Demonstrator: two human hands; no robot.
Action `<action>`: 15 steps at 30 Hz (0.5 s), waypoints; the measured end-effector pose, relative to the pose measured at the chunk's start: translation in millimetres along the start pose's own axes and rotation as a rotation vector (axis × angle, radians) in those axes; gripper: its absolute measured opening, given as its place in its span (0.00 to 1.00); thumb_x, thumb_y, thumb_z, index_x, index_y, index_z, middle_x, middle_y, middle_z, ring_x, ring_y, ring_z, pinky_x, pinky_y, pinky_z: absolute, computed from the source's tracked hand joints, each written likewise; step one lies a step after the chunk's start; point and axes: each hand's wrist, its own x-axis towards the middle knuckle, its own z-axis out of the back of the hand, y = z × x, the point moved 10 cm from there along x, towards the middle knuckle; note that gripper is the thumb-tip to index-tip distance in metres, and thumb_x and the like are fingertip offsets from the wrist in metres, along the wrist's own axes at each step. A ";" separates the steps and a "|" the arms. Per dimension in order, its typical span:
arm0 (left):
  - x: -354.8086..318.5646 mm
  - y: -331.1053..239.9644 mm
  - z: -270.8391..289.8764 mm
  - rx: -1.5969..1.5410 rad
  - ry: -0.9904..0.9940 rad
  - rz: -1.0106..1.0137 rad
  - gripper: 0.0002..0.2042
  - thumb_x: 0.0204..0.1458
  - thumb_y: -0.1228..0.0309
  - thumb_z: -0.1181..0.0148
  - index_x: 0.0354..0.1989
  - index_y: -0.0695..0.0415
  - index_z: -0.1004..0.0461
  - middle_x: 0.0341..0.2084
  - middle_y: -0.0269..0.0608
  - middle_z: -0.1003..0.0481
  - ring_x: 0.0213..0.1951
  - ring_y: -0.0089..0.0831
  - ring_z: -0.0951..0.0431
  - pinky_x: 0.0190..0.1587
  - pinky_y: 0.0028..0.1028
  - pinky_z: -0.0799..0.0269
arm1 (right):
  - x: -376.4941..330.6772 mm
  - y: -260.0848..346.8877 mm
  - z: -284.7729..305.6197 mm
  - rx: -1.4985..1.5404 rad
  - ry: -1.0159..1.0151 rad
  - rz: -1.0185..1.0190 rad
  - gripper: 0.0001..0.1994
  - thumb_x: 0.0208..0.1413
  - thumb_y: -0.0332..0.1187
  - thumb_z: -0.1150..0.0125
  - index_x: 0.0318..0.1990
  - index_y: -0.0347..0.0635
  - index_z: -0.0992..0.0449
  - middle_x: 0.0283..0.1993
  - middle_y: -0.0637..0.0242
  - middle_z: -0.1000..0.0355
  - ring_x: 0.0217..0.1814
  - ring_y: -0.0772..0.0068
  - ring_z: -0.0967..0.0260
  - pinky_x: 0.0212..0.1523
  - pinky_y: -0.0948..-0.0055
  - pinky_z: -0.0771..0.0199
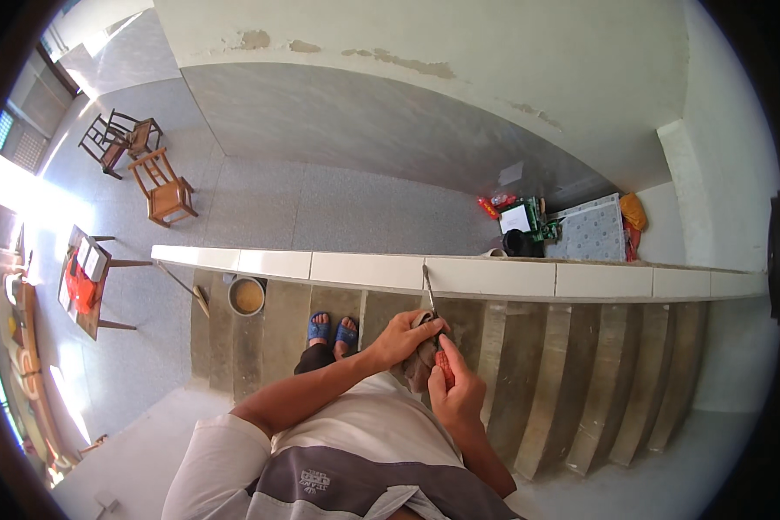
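Two bare hands, the left hand (400,338) and the right hand (459,392), come close together just right of the frame's middle, below a white tiled ledge (364,269). The left is curled, its thumb and fingers closed over a crumpled brownish cloth (419,360) at the lower end of a slim metal rod (430,290). This rod points upward from the left fingertips, its tip showing in front of the ledge; whether it touches the tiles I cannot tell. The cloth hangs beneath the left hand, filling the gap between both hands. The right is also closed, its fingers wrapped around a red textured grip (444,368) with the index finger stretched up toward the left thumb; the grip lies under the rod and just right of the cloth, though the hands hide whether grip and rod join. Concrete steps (542,381) spread across the lower right, while a pot (248,296) with yellowish-brown contents stands at centre left, near blue sandals (319,327) on the person's feet.
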 end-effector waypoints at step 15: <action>1.8 10.9 5.8 -0.212 -0.054 0.142 0.13 0.62 0.62 0.48 0.39 0.59 0.25 0.30 0.33 0.25 0.32 0.20 0.25 0.34 0.21 0.26 | 13.4 17.7 1.7 -0.032 0.040 -0.089 0.20 0.54 0.27 0.45 0.56 0.41 0.28 0.37 0.52 0.22 0.40 0.66 0.21 0.39 0.72 0.24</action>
